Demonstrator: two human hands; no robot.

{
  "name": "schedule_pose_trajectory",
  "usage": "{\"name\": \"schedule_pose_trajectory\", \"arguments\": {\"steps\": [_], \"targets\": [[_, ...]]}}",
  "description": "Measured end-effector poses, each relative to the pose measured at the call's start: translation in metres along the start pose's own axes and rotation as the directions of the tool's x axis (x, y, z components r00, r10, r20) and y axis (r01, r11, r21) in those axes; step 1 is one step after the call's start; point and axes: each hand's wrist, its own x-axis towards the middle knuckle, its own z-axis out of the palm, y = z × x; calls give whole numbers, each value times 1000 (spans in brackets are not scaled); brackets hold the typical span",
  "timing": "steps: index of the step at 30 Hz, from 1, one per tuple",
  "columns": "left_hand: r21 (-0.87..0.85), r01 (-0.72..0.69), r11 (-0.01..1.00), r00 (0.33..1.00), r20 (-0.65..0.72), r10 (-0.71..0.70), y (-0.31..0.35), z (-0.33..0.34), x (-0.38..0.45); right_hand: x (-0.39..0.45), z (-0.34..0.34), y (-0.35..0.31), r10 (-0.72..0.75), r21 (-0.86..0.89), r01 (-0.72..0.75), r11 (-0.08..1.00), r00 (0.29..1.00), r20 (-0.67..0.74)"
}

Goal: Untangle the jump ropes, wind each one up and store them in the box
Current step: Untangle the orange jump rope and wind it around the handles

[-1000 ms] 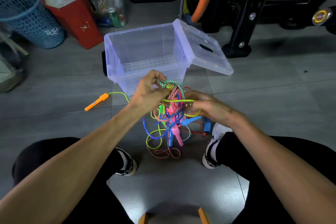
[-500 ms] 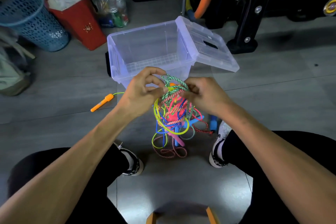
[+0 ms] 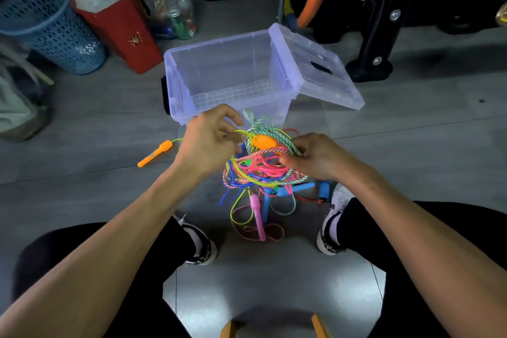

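A tangled bundle of jump ropes (image 3: 260, 170) in yellow-green, pink, blue and braided cords hangs between my knees above the floor. My left hand (image 3: 210, 140) pinches a yellow-green cord at the bundle's upper left. My right hand (image 3: 312, 158) grips the braided and pink cords on its right. An orange handle (image 3: 264, 141) lies on top of the tangle between both hands. Pink (image 3: 256, 214) and blue (image 3: 295, 190) handles dangle below. Another orange handle (image 3: 155, 153) lies on the floor to the left, its yellow-green cord leading toward my left hand. The clear plastic box (image 3: 175, 82) stands open just behind the bundle.
The box's lid (image 3: 321, 68) leans against its right side. A blue mesh basket (image 3: 49, 27), a red bag (image 3: 115, 19) and a plastic bag of items (image 3: 170, 8) stand at the back left. A black machine frame (image 3: 375, 35) is at the back right. My shoes (image 3: 333, 225) flank the ropes.
An orange handle has come up onto the top of the tangle. My right hand shifted from the bundle's front to its right side; the loops have spread out.
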Motion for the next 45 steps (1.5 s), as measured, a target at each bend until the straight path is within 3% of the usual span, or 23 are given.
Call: {"name": "schedule_pose_trajectory", "arguments": {"steps": [2, 5, 9, 13, 17, 20, 23, 28, 30, 32, 35, 37, 39, 42, 45], "targets": [[-136, 65, 988, 997, 52, -59, 7, -2, -2, 1, 0, -6, -29, 71, 25, 997, 998, 56], [-246, 89, 965, 987, 154, -52, 11, -6, -3, 3, 3, -21, 20, 284, -2, 959, 998, -60], [-270, 62, 961, 985, 172, -15, 9, -12, -1, 11, 1, -24, 67, 379, -13, 925, 989, -130], [-252, 22, 968, 977, 210, 33, 5, -18, -1, 15, -10, -21, -7, 278, 89, 956, 959, -282], [-237, -16, 971, 966, 247, 77, 3, -27, -2, 22, -15, -7, 239, 266, -129, 955, 868, -435], [-325, -35, 945, 965, 235, 117, 5, -33, -4, 24, -8, 2, 321, 192, -262, 946, 845, -427], [-433, -50, 900, 972, 186, 143, 8, -35, -6, 21, 9, 4, 285, 37, -291, 956, 891, -353], [-698, 2, 716, 1000, 8, 6, 11, -39, -2, 20, 27, 4, 315, -201, -373, 906, 910, -269], [-697, 20, 716, 1000, 21, -8, 14, -38, -2, 20, 24, 0, 314, -193, -366, 910, 915, -255], [-632, 46, 774, 998, 65, -6, 17, -34, -4, 18, 18, -11, 248, -122, -297, 947, 918, -310], [-556, 76, 828, 996, 81, -37, 19, -26, -4, 13, 10, -32, 43, 67, -13, 998, 883, -467], [-574, 93, 813, 995, 67, -67, 20, -24, -3, 10, 8, -47, 0, 284, 126, 950, 914, -406], [-613, 111, 782, 994, 63, -91, 22, -21, -3, 7, 11, -59, -15, 436, 120, 892, 972, -236], [-621, 124, 774, 992, 76, -98, 26, -20, -5, 8, 16, -61, 30, 600, -5, 800, 999, -31], [-572, 129, 810, 991, 106, -83, 27, -22, -5, 17, 14, -54, 149, 710, -38, 703, 984, -95]]}}
